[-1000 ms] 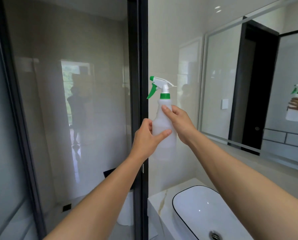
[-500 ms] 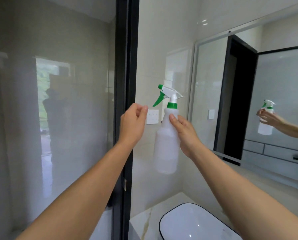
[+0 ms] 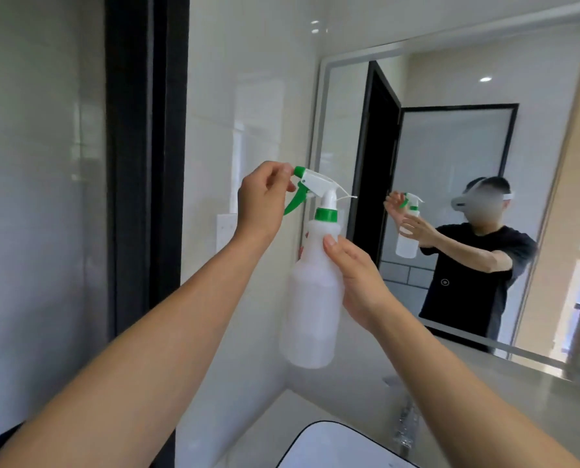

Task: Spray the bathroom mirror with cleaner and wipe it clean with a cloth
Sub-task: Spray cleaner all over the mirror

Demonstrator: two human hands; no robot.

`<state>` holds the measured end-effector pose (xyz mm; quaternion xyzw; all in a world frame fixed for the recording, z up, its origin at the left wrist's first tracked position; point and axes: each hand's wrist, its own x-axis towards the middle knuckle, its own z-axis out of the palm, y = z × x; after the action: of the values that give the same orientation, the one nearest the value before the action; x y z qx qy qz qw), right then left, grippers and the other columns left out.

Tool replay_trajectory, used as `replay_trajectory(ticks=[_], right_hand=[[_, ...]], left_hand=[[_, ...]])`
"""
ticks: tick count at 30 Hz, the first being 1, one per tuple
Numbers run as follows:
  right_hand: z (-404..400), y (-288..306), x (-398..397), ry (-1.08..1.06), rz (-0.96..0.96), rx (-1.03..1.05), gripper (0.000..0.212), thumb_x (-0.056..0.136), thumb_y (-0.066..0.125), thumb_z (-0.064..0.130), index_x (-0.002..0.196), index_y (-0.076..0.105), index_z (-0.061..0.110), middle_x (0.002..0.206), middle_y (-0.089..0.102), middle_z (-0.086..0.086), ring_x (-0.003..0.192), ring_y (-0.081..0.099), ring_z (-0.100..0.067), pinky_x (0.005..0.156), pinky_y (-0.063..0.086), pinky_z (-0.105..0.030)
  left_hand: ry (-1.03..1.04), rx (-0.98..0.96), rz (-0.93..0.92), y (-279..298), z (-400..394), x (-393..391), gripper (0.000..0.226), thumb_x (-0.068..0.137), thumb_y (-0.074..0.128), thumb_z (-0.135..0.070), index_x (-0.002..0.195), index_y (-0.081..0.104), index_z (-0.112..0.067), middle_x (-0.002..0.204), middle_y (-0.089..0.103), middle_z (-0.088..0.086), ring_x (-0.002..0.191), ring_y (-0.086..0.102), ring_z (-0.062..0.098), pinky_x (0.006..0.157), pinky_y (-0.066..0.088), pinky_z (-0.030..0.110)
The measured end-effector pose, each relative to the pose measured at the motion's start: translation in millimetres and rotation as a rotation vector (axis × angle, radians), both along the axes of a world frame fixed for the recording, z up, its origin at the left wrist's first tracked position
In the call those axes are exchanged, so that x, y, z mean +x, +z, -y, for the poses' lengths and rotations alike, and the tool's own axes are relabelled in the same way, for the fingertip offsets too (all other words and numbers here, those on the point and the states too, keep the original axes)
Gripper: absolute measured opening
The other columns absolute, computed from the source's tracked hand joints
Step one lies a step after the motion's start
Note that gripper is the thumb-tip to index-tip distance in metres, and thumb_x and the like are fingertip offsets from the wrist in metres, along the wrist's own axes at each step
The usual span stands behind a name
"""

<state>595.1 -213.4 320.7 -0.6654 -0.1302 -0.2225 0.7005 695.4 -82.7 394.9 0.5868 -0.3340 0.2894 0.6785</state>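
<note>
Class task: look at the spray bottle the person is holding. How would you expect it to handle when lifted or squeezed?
The spray bottle looks like thin, cloudy plastic, so it probably gives a little when squeezed. The right hand alone carries its body, suggesting it is fairly light. Its smooth sides could be slippery if wet.

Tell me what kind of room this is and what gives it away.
Most likely a home bathroom. A large framed wall mirror hangs over a counter, a white basin with a black rim sits below it, and the walls are glossy pale tile.
</note>
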Motion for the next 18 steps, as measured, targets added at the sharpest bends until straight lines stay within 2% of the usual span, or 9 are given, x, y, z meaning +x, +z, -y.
replay_trajectory(ticks=[2, 5, 9, 14, 18], right_hand=[[16, -1, 1, -0.053, -0.019, -0.015, 0.036, 0.092, 0.063, 0.039, 0.112, 0.069, 0.009, 0.107, 0.07, -0.013, 0.098, 0.066, -0.026, 0.097, 0.05, -0.048], [44, -3, -3, -0.131, -0.03, -0.026, 0.047, 0.094, 0.062, 0.038, 0.116, 0.061, -0.003, 0.107, 0.066, -0.017, 0.098, 0.063, -0.031, 0.098, 0.048, -0.054], [85, 1, -14, -0.207, -0.032, -0.04, 0.044, 0.096, 0.059, 0.037, 0.117, 0.06, -0.002, 0.106, 0.067, -0.016, 0.095, 0.065, -0.03, 0.09, 0.052, -0.048], [130, 13, -26, -0.293, 0.002, -0.039, 0.058, 0.091, 0.062, 0.041, 0.119, 0.056, -0.009, 0.105, 0.067, -0.018, 0.094, 0.065, -0.03, 0.091, 0.052, -0.048], [159, 14, -39, -0.347, 0.024, -0.041, 0.058, 0.09, 0.063, 0.045, 0.117, 0.059, -0.007, 0.103, 0.069, -0.014, 0.093, 0.066, -0.026, 0.085, 0.054, -0.039]], left_hand=[[-0.097, -0.02, 0.004, 1, 23, 9, 0.023, 0.1, 0.05, -0.02, 0.087, 0.068, -0.013, 0.07, 0.063, -0.008, 0.061, 0.051, 0.009, 0.065, 0.046, 0.028], [-0.228, -0.048, 0.02, 2, 55, 13, 0.025, 0.101, 0.049, -0.015, 0.082, 0.066, -0.012, 0.069, 0.06, -0.005, 0.058, 0.047, 0.01, 0.057, 0.041, 0.022], [-0.367, -0.02, 0.033, 5, 101, 11, 0.02, 0.099, 0.054, -0.013, 0.09, 0.065, 0.001, 0.069, 0.057, 0.0, 0.056, 0.046, 0.006, 0.054, 0.04, 0.019], [-0.494, 0.036, 0.057, 15, 157, 10, 0.019, 0.1, 0.054, -0.016, 0.085, 0.064, -0.014, 0.062, 0.053, -0.008, 0.054, 0.043, 0.007, 0.052, 0.037, 0.019], [-0.516, 0.091, 0.135, 18, 196, 1, 0.019, 0.102, 0.049, -0.017, 0.09, 0.06, -0.008, 0.067, 0.052, -0.009, 0.058, 0.043, 0.007, 0.054, 0.038, 0.018]])
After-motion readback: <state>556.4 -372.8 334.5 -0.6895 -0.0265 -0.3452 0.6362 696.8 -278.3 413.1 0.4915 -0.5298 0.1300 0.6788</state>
